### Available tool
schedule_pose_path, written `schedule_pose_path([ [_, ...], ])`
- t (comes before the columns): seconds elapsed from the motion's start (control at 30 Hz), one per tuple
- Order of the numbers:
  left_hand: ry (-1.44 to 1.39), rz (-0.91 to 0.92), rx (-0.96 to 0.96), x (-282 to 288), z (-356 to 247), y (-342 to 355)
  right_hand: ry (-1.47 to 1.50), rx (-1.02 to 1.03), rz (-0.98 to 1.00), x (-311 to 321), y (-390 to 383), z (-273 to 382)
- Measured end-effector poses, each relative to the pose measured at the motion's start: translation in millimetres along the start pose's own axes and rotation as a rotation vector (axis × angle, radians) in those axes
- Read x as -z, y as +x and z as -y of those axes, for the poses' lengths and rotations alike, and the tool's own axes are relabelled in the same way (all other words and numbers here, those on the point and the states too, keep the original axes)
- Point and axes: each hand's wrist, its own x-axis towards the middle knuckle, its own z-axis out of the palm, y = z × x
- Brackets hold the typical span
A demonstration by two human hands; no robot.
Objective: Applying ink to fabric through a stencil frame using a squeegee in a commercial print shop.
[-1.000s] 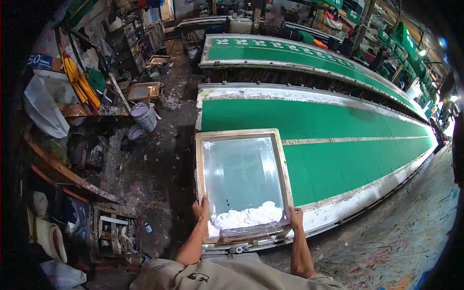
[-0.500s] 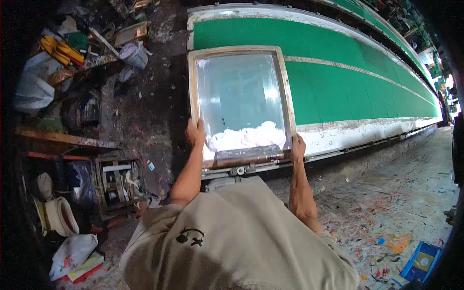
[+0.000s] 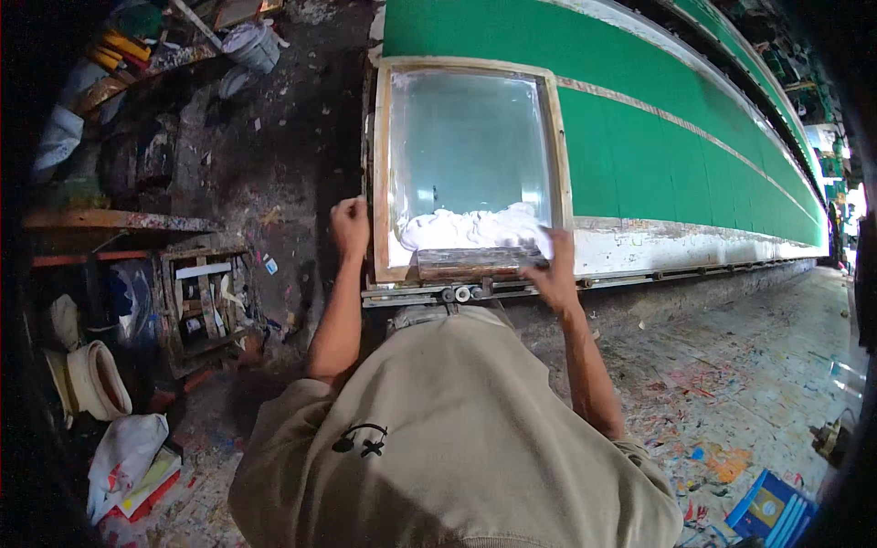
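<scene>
The shallow rectangular wooden frame with pale translucent mesh (image 3: 383, 164) lies flat at the near left end of the long green-covered tabletop with a white border (image 3: 630, 240), which presumably gives the mesh even support. Thick white paste (image 3: 466, 229) is heaped along its near side, against the long grey-brown wooden bar (image 3: 480, 263), apparently so the bar can gather it. The right hand (image 3: 545, 257) has thumb and fingers apart at the bar's right end; contact is unclear. The left hand (image 3: 350, 225) curls just outside the frame's left side; whether it is fully closed, I cannot tell.
</scene>
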Motion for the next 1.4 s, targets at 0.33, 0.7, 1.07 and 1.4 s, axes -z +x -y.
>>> schedule_pose_path([
  [0.33,0.02,0.074,1.006,173,287,-201,-0.297,0.052,0.55,3,69,-3],
  [0.7,0.294,0.262,0.498,154,285,-283,-0.295,0.055,0.706,-49,116,21],
  [1.07,0.005,0.235,0.528,106,193,-141,-0.226,0.131,0.791,-53,123,3],
  [1.4,-0.021,0.36,0.7,68,140,-111,-0.279,-0.021,0.773,-31,153,-50],
])
